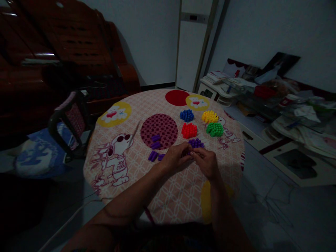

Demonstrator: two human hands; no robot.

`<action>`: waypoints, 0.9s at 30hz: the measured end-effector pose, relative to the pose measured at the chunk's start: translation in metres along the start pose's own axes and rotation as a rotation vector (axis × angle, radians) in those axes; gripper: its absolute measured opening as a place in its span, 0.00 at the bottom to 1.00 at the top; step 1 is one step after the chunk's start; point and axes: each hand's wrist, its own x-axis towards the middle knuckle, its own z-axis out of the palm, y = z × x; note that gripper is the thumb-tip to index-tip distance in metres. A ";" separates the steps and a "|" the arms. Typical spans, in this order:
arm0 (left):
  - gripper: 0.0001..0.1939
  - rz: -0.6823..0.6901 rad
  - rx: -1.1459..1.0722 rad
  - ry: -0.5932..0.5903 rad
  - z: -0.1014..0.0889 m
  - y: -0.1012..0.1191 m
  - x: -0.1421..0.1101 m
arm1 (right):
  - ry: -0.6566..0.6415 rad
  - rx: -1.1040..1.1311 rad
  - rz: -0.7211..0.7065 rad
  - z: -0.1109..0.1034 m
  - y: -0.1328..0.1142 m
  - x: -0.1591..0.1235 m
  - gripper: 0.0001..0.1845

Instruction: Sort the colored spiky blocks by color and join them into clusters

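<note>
My left hand (pixel 176 156) and my right hand (pixel 206 161) meet at the middle of a round table (pixel 136 182), fingers pinched together on small purple pieces. A purple cluster (pixel 195 142) shows just beyond my fingertips. Loose purple pieces (pixel 155 149) lie to the left of my left hand. Farther back sit a red cluster (pixel 189 130), a blue cluster (pixel 187 115), a yellow cluster (pixel 209 116) and a green cluster (pixel 215 129).
The table wears a pink cartoon-print cloth. A dark chair (pixel 69 122) stands at its left edge, a wooden sofa (pixel 52 52) behind. A low cabinet (pixel 275 140) piled with papers and clutter runs along the right wall.
</note>
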 end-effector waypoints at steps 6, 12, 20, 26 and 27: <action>0.09 -0.103 -0.028 0.050 0.007 0.001 0.001 | 0.018 -0.098 0.009 -0.007 0.007 0.002 0.15; 0.04 -0.207 -0.005 -0.018 0.012 0.000 0.000 | -0.053 -0.119 0.057 -0.004 0.014 0.000 0.13; 0.08 -0.310 0.083 0.023 0.012 -0.005 0.000 | 0.023 -0.184 0.077 -0.002 0.017 0.003 0.12; 0.08 -0.283 0.198 -0.061 0.017 -0.002 0.001 | 0.097 -0.287 0.090 -0.003 0.021 0.003 0.15; 0.06 -0.278 0.206 -0.065 0.017 -0.002 0.000 | 0.091 -0.272 0.100 -0.003 0.023 0.003 0.17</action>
